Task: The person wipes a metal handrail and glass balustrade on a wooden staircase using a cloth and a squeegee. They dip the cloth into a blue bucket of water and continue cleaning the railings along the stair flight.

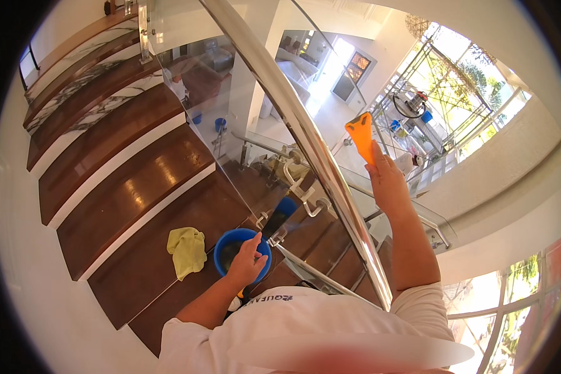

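My right hand (389, 180) grips an orange plastic scraper (362, 140), blade end up, beyond the polished metal handrail (304, 117). Its wide end has dark corners. My left hand (248, 261) is over a blue bucket (219, 264) on the stair, index finger stretched out and thumb apart, with nothing seen in it. The dark inside of the bucket is partly covered by that hand. Left of the bucket, a crumpled yellow-green cloth (187, 252) lies on the brown tread. A glass panel (252, 187) under the handrail reflects a blue bucket shape.
Brown stair treads (135, 187) with white and marbled risers climb to the upper left. Metal clamps (273, 236) hold the glass near the bucket. Below, beyond the railing, stand scaffolding (442, 93) by tall windows and a co-worker (177, 86) near sofas.
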Motion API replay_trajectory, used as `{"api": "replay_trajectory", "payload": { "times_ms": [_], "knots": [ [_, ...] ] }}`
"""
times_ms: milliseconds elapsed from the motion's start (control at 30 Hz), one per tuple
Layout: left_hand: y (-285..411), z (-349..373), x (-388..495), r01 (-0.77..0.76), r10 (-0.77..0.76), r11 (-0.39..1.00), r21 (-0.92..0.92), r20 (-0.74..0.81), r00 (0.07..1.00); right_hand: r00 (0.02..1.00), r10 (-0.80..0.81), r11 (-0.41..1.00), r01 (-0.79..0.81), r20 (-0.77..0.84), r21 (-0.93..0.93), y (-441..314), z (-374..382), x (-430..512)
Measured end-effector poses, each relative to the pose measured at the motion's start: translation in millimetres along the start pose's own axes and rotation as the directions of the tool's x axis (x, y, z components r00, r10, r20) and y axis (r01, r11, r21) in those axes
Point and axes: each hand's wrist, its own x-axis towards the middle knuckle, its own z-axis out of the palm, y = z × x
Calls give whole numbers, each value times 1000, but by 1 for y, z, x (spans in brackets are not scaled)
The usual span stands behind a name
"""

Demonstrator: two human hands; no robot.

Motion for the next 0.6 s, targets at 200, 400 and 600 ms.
{"api": "replay_trajectory", "payload": {
  "times_ms": [200, 400, 600],
  "knots": [
    [-9, -21, -4, 21, -19, 999, 39, -40, 999, 999, -16, 1000, 16, -49, 11, 1, 5, 0],
    [-18, -28, -7, 38, -39, 999, -14, -49, 998, 999, -7, 1000, 8, -34, 16, 1, 5, 1],
    [-22, -28, -8, 9, -8, 1000, 13, -57, 998, 995, -67, 997, 64, -74, -45, 0, 4, 6]
  ]
}}
